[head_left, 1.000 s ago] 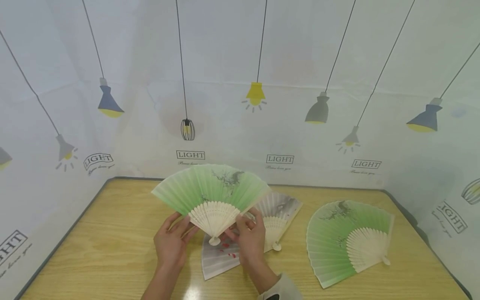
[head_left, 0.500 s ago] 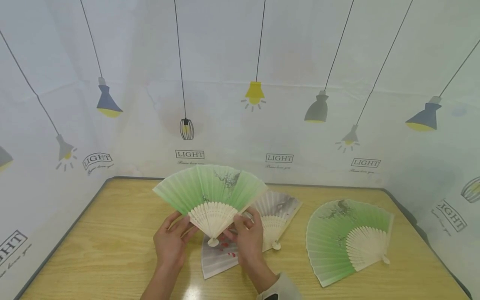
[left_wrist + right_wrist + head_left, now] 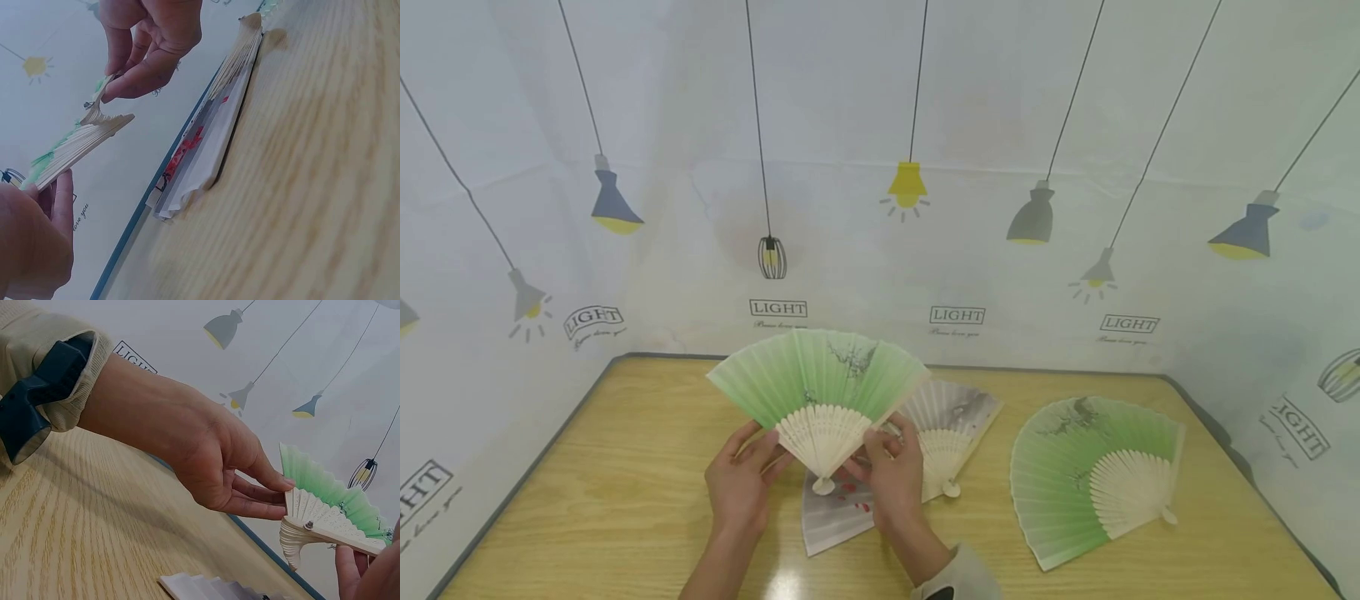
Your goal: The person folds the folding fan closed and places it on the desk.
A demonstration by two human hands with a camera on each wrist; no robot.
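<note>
An unfolded green folding fan [image 3: 820, 375] with pale slatted ribs and a dark branch print is held up above the table by both hands. My left hand [image 3: 739, 483] pinches its left outer rib; in the left wrist view the fan's ribs [image 3: 94, 140] run up from those fingers. At the right outer rib, my right hand [image 3: 897, 479] pinches with thumb and fingers, as the right wrist view of that hand [image 3: 219, 456] also shows. Behind and below lies a spread grey-white fan [image 3: 955, 408] with red petals, partly hidden by the right hand and the green fan.
A second green fan [image 3: 1097, 475] lies spread on the right of the wooden table [image 3: 587, 500]. White wall cloth [image 3: 850, 167] printed with hanging lamps surrounds the table's back and sides. A dark wrist strap [image 3: 50, 381] sits over the right sleeve.
Both hands keep their hold on the green fan, and its right side has come slightly inward. The view has shifted a little; the fans on the table lie as before.
</note>
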